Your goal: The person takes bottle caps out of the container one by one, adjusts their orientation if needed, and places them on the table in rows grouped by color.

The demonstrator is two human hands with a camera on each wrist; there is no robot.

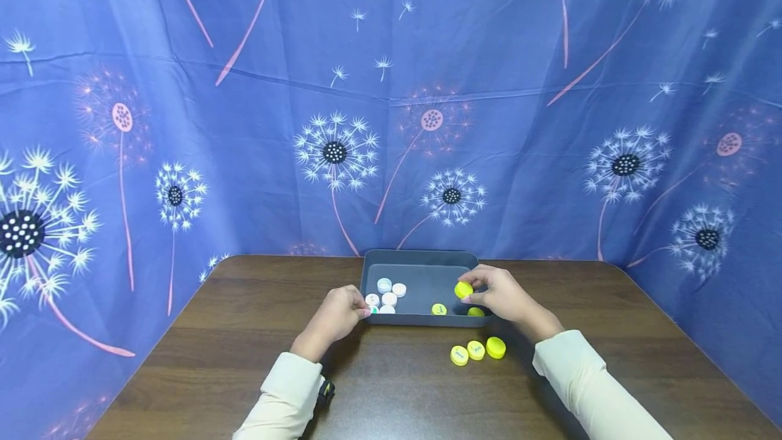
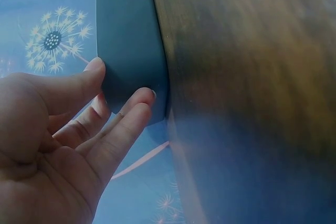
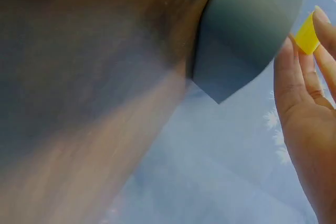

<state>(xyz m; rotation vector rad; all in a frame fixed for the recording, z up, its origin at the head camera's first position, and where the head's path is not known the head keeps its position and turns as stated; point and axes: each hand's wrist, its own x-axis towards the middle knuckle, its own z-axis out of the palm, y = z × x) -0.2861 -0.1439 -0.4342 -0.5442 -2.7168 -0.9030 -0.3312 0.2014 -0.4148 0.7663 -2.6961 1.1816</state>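
As seen in the head view, your right hand (image 1: 502,294) is clamped on one yellow cap (image 1: 463,290), thumb and fingertips brought together on it, with the cap held above the right part of the grey tray (image 1: 421,320). Your left hand (image 1: 334,314) pinches the tray at its near left corner. Two yellow caps in the tray (image 1: 438,309) lie below the right hand's fingertips, one farther to their left and one almost directly under them. Three yellow caps on the table (image 1: 476,350) form a row nearer to you than the right hand, outside the tray. A group of white caps (image 1: 389,299) lies in the tray, just beyond and to the right of your left fingertips; one at the near edge shows some green.

Where the left wrist view looks, your left thumb bears on the tray's rim and your fingertips rest against its outer wall, with the corner between them. The wooden table (image 1: 214,352) spreads to the right of that hand in this view, and the patterned blue cloth (image 1: 366,53) shows behind it.

Though partly cut off by the edge of the right wrist view, your right hand is seen with the yellow cap between thumb and fingers. The tray's outer wall stands just beside those fingertips; contact there cannot be told. Another yellow item shows at the top edge, apart from the hand.
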